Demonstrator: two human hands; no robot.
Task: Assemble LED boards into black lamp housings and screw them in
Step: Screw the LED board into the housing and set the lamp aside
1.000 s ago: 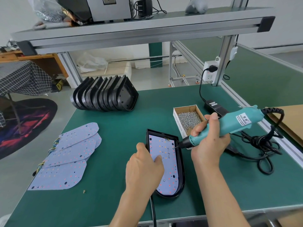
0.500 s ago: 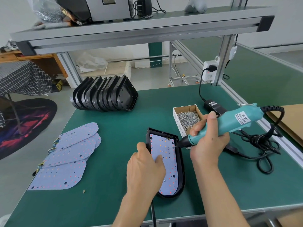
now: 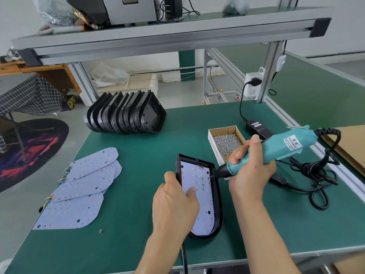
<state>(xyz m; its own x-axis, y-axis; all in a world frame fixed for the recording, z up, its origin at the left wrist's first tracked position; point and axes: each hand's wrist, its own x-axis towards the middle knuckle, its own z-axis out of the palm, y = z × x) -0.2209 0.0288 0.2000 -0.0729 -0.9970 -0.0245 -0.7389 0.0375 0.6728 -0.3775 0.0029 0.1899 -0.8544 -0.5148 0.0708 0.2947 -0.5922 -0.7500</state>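
Gripping the electric screwdriver [image 3: 276, 150], the right hand [image 3: 249, 169] drove its tip into the LED board [image 3: 199, 194] seated in the black housing [image 3: 217, 196]; the left hand [image 3: 173, 204] pressed the board flat with straight fingers. A screw box [image 3: 227, 143] sat just beyond the right hand, with bare tabletop [image 3: 128, 224] left of the left hand.

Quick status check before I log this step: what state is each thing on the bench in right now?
Housing: flat on the bench, board inside.
Board: seated in the housing, pressed by the left hand.
Screwdriver: gripped by the right hand, bit tip on the board's right edge.
Screw box: open, full.
Spare housings: nested, on edge.
Spare boards: overlapping, loose.
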